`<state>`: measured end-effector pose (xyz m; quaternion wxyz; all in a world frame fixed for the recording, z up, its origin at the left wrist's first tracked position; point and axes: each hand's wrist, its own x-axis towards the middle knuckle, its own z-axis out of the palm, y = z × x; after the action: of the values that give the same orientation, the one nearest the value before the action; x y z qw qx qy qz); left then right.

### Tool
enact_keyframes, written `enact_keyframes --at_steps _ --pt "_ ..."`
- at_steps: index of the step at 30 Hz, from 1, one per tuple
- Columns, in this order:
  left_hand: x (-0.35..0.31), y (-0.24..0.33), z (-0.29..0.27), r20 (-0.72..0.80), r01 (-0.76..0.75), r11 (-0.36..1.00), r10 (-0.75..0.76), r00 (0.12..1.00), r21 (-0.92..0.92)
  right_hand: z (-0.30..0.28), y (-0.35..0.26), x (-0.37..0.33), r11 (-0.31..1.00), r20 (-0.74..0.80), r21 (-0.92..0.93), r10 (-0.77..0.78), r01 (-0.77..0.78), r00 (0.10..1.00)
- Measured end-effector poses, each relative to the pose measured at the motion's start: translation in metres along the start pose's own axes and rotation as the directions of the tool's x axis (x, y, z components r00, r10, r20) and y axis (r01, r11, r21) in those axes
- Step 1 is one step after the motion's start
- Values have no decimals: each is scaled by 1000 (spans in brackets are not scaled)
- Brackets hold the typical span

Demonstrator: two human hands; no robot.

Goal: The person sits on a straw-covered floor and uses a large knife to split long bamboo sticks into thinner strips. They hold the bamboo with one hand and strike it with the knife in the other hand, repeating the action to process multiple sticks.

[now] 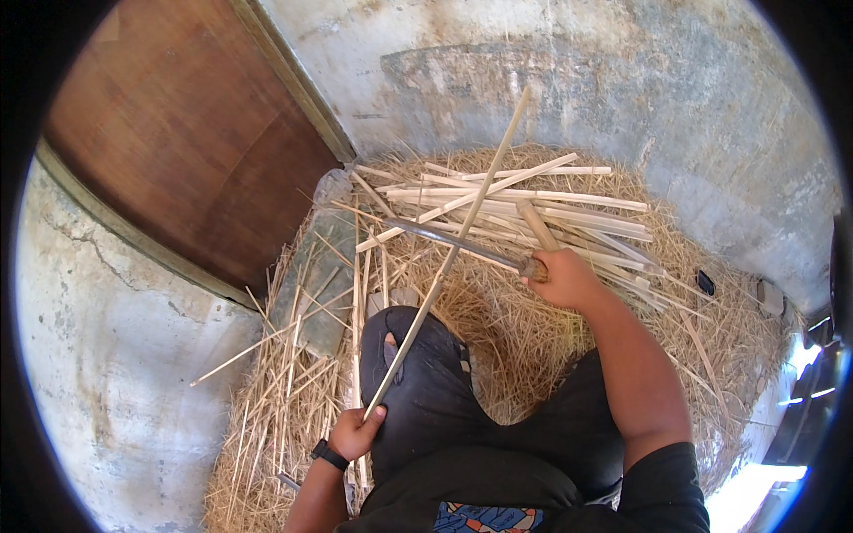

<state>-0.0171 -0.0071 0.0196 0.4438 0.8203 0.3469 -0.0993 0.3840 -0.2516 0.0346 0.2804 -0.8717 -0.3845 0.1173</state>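
The left hand [357, 433] is closed on a long pale wooden strip [418, 322] extending beyond it; the right hand [565, 279] grips a long-bladed grey metal tool [425, 232] pointing leftward.

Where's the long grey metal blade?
In the head view, the blade juts leftward from the person's right hand just above picture centre, crossing a long pale wooden strip.

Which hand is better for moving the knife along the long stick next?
Probably the right hand: it grips the knife, whose blade crosses the stick in this view. The left hand holds the stick's near end, so it seems better placed for steadying.
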Motion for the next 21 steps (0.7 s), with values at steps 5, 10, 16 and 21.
enact_keyframes --at_steps 5,10,16,21 --pt "1 1 -1 2 -2 999 2 1000 34 6 10 2 998 -40 8 -57 58 998" --pt "0 0 0 2 7 1000 -7 1000 3 7 8 2 999 -25 8 -35 35 999" --pt "1 -1 0 -11 -16 1000 16 1000 14 7 12 2 997 -60 24 -68 69 996" --pt "1 -6 2 -26 -25 999 25 999 34 0 15 4 997 -69 -33 -74 71 995"
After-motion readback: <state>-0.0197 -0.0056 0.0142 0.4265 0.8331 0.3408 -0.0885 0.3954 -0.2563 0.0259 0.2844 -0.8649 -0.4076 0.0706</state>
